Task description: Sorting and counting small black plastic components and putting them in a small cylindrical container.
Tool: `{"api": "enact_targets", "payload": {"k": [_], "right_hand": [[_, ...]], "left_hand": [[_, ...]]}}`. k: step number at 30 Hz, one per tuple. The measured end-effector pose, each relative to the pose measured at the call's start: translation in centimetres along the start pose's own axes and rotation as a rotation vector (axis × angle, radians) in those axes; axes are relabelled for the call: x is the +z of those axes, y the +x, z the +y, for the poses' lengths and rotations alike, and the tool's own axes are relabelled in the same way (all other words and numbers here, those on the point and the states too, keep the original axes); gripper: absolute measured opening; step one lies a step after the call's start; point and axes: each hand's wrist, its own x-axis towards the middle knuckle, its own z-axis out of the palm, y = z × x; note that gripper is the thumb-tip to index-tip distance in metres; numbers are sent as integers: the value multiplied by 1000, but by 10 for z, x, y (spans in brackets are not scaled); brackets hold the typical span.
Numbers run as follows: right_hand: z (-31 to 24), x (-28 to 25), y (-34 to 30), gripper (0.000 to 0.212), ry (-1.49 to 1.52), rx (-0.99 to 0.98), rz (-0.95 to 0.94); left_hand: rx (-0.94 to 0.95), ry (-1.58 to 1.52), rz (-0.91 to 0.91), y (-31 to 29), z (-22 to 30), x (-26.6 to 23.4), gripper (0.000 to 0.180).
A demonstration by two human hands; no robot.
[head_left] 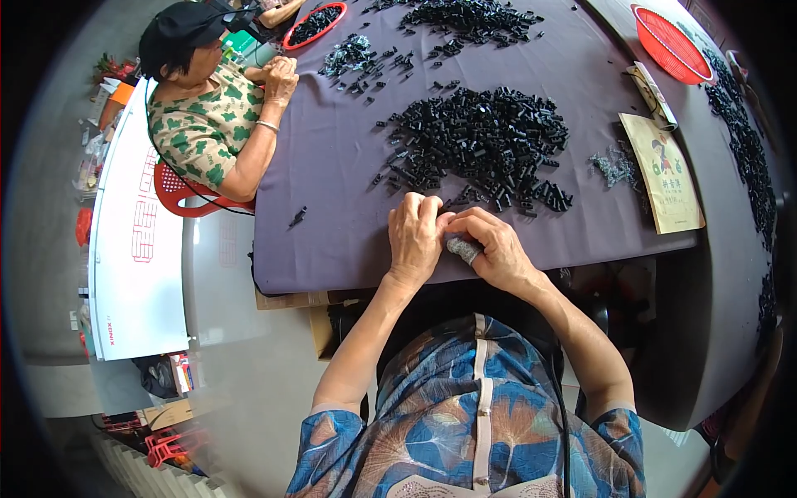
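Note:
My left hand (415,236) and my right hand (496,249) meet over the near edge of the table, fingertips pressed together. Both are closed in a pinch, and whatever is between the fingers is hidden by them. A grey speckled wrap (463,248) covers the right thumb. Just beyond my hands lies a large heap of small black plastic pieces (481,137), short and tube-like, with loose ones scattered around its rim. A few more black pieces (298,217) lie apart, to the left of my left hand.
Right of the heap are a small pile of clear bits (614,166) and a yellow paper bag (664,178). A red basket (668,46) stands at the far right. At left, a co-worker (212,108) in a cap sits by further black heaps and a red tray (290,37).

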Motion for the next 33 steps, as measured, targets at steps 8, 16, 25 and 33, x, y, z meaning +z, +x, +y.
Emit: {"api": "enact_targets", "payload": {"k": [8,16,25,33], "right_hand": [[0,0,0,27,-10,-19,4],[-5,-1,1,27,-11,-24,7],[-8,-3,9,30,25,130,-32],[-1,8,64,48,-555,-129,-56]], "left_hand": [[54,-55,-23,-7,-7,-4,15],[95,40,-36,4,-2,-5,13],[77,181,-27,-7,-8,-14,24],[69,126,-16,-18,-18,-21,21]]}}
